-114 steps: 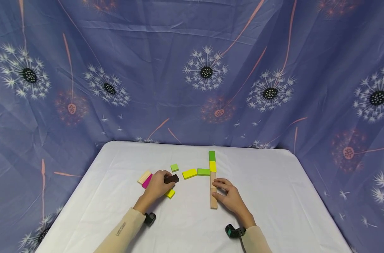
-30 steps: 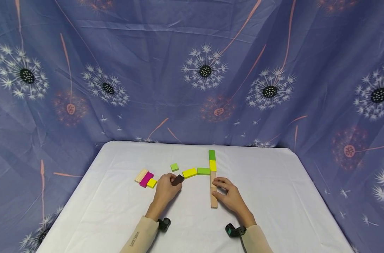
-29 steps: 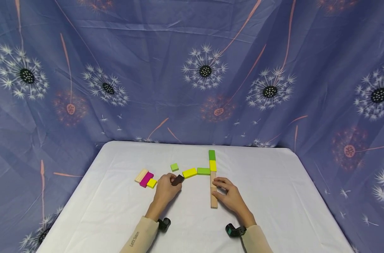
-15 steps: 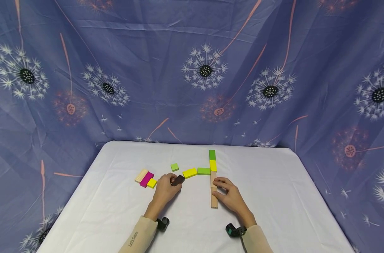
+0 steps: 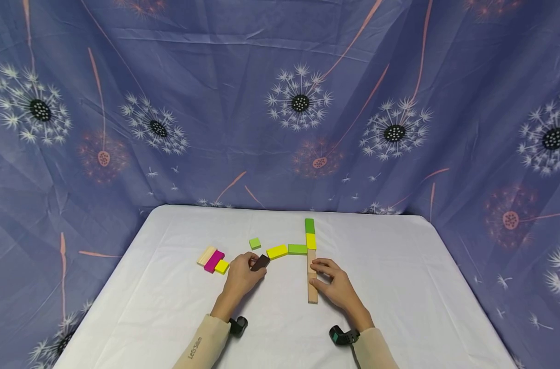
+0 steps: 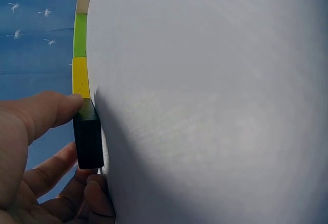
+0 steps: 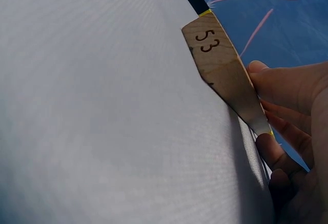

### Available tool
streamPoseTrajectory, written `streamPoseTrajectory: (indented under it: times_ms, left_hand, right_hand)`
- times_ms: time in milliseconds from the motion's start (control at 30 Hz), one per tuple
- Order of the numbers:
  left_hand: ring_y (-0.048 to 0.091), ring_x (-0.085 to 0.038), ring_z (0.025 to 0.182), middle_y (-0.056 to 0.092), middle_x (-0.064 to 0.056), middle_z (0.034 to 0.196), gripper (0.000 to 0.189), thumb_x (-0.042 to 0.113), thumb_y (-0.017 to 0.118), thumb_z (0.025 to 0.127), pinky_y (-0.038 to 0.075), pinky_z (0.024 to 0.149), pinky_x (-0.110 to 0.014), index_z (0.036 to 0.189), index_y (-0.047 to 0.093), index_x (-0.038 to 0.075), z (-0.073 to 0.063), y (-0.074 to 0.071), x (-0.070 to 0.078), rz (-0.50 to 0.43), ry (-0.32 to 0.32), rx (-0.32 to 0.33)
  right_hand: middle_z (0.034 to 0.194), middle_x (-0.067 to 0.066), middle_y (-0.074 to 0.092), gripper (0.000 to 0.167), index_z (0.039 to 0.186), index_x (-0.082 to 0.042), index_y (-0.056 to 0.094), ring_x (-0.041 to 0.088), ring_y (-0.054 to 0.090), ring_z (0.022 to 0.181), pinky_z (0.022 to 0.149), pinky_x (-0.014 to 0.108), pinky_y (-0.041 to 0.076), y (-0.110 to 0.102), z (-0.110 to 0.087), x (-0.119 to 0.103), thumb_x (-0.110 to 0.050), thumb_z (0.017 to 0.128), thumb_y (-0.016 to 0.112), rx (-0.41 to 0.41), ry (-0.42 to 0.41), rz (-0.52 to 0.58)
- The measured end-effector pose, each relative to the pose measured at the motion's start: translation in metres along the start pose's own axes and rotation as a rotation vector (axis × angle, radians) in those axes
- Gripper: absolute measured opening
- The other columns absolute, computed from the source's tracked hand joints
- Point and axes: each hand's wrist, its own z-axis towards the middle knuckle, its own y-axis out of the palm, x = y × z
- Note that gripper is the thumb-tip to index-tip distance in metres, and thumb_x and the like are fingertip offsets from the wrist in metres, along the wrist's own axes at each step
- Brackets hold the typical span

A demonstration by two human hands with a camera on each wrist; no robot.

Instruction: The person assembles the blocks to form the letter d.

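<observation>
In the head view my left hand grips a dark brown block between thumb and fingers. The block stands slanted, with its far end right at the left end of a yellow block. That yellow block leads on to a light green block, which meets a straight column at its side. Green and yellow blocks top the column, with two plain wooden blocks below. My right hand rests thumb and fingertips on the wooden ones. The right wrist view shows "53" on a wooden block.
On the left lie a pale wooden block, a magenta block and a small yellow block, side by side. A small light green block sits behind my left hand. A white cloth covers the table; a patterned curtain hangs behind.
Since the earliest frame, my left hand has carried the dark brown block rightward and turned it, up to the yellow block's end. My right hand has stayed at the wooden blocks.
</observation>
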Motion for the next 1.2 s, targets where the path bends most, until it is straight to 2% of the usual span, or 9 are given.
streamPoseTrajectory:
  times_ms: [267,400,600,867,1033,1200]
  left_hand:
    - [0.06,-0.02,0.086,0.068,-0.011,0.098,0.041,0.023,0.085,0.08,0.052,0.076,-0.036,0.113,0.071,0.004,0.0,-0.005,0.0,-0.004,-0.006,-0.038]
    - [0.061,-0.027,0.097,0.069,-0.016,0.11,0.048,0.025,0.086,0.081,0.052,0.085,-0.043,0.122,0.07,0.005,0.0,-0.017,0.0,0.011,0.062,-0.069]
    - [0.055,-0.036,0.124,0.061,-0.014,0.136,0.06,0.032,0.085,0.082,0.049,0.101,-0.054,0.135,0.064,0.012,0.003,-0.046,-0.006,0.03,0.138,-0.109]
    - [0.047,-0.042,0.134,0.055,-0.013,0.146,0.077,0.042,0.085,0.08,0.037,0.107,-0.066,0.146,0.056,0.016,0.01,-0.084,-0.034,0.114,0.236,-0.179]
    - [0.04,-0.045,0.139,0.049,-0.017,0.151,0.085,0.036,0.089,0.078,0.037,0.108,-0.067,0.15,0.05,0.014,0.02,-0.106,-0.057,0.102,0.258,-0.238]
    - [0.044,-0.047,0.137,0.048,-0.021,0.151,0.088,0.028,0.092,0.075,0.039,0.107,-0.067,0.15,0.049,0.009,0.03,-0.124,-0.076,0.104,0.259,-0.275]
  right_hand:
    - [0.137,-0.004,0.063,0.039,0.126,-0.016,0.075,0.025,0.055,0.135,0.109,0.053,0.047,0.001,0.001,0.001,-0.022,0.089,0.082,0.009,-0.004,-0.009]
    - [0.138,-0.003,0.063,0.039,0.127,-0.015,0.074,0.026,0.055,0.136,0.11,0.054,0.046,0.001,0.001,0.0,-0.023,0.089,0.082,0.004,0.002,-0.004]
    - [0.137,-0.004,0.063,0.039,0.126,-0.015,0.075,0.025,0.055,0.136,0.11,0.054,0.046,0.0,0.001,-0.001,-0.023,0.089,0.082,0.013,0.01,-0.006]
    - [0.138,-0.004,0.063,0.039,0.126,-0.016,0.074,0.026,0.054,0.137,0.11,0.054,0.046,0.001,0.0,0.001,-0.024,0.089,0.082,0.006,0.008,-0.005]
    - [0.138,-0.004,0.063,0.039,0.127,-0.017,0.074,0.026,0.055,0.136,0.111,0.054,0.045,0.001,-0.001,0.002,-0.026,0.089,0.082,0.005,0.011,-0.002]
    - [0.138,-0.005,0.062,0.04,0.127,-0.017,0.074,0.025,0.054,0.136,0.11,0.054,0.045,0.001,0.0,0.002,-0.026,0.089,0.082,0.005,0.021,0.0]
